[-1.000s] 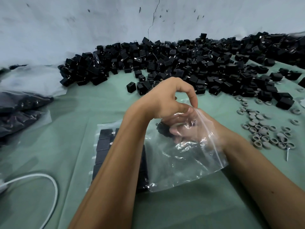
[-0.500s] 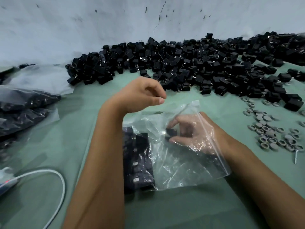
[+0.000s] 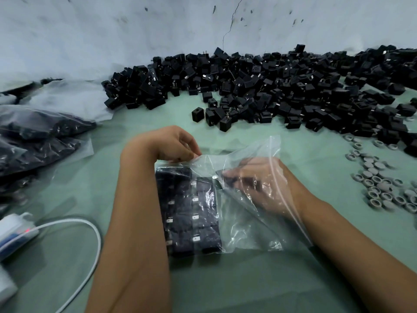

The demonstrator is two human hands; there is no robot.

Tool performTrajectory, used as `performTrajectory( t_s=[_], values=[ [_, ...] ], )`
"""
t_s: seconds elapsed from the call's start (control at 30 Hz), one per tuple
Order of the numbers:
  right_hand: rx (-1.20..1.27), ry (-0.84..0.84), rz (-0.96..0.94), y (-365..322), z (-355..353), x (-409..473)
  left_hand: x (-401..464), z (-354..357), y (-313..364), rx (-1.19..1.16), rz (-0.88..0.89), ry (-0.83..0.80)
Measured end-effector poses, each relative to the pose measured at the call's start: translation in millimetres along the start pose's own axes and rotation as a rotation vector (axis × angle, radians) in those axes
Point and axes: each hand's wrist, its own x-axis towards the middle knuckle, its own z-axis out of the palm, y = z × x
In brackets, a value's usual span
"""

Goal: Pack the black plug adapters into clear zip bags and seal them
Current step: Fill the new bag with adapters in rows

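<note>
Left hand (image 3: 173, 143) pinches the clear zip bag (image 3: 248, 213) by its edge; right hand (image 3: 259, 184), inside, seems to grip one adapter, blurred by plastic. Packed adapters (image 3: 189, 211) lie beneath the left fingers; the loose pile (image 3: 270, 91) beyond, grey rings (image 3: 379, 184) right.

A clear zip bag (image 3: 246, 224) lies on the green tabletop (image 3: 225, 283), its mouth open toward the right. The left hand (image 3: 173, 143) pinches the upper edge of the bag with curled fingers (image 3: 191, 152). The right hand (image 3: 259, 184) is inside the bag and is seen through the plastic; it holds a black plug adapter (image 3: 225, 178) next to two rows of packed adapters (image 3: 187, 211) at the closed end. Behind, a big pile of loose adapters (image 3: 270, 86) lies along the white wall (image 3: 112, 30). Small grey rings (image 3: 381, 184) lie at the right. At the left are filled bags (image 3: 33, 141), and a white cable (image 3: 90, 240) near them.
</note>
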Motion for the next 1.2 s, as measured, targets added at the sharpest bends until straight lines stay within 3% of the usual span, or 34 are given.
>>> performTrajectory(
  t_s=[0.07, 0.3, 0.5, 0.67, 0.83, 1.03, 1.2],
  values=[
    [-0.087, 0.015, -0.016, 0, 2, -2, 0, 3, 1, -0.006, 0.017, 0.011],
    [0.030, 0.138, -0.029, -20, 5, 10, 0, 7, 2, -0.110, 0.039, 0.013],
    [-0.244, -0.093, 0.051, 3, 13, -3, -2, 4, 3, -0.107, 0.070, -0.072],
    [-0.420, -0.130, -0.036, 8, 25, -5, 1, 4, 0, -0.097, 0.120, -0.011],
    [-0.336, -0.178, 0.125, 6, 27, -8, 3, 5, 3, -0.124, 0.186, 0.062],
    [-0.309, -0.242, 0.170, 8, 29, -6, 2, 4, 4, -0.106, 0.193, 0.071],
    [-0.385, -0.255, 0.040, 5, 26, -3, 2, 4, 5, -0.082, 0.192, 0.068]
  ],
)
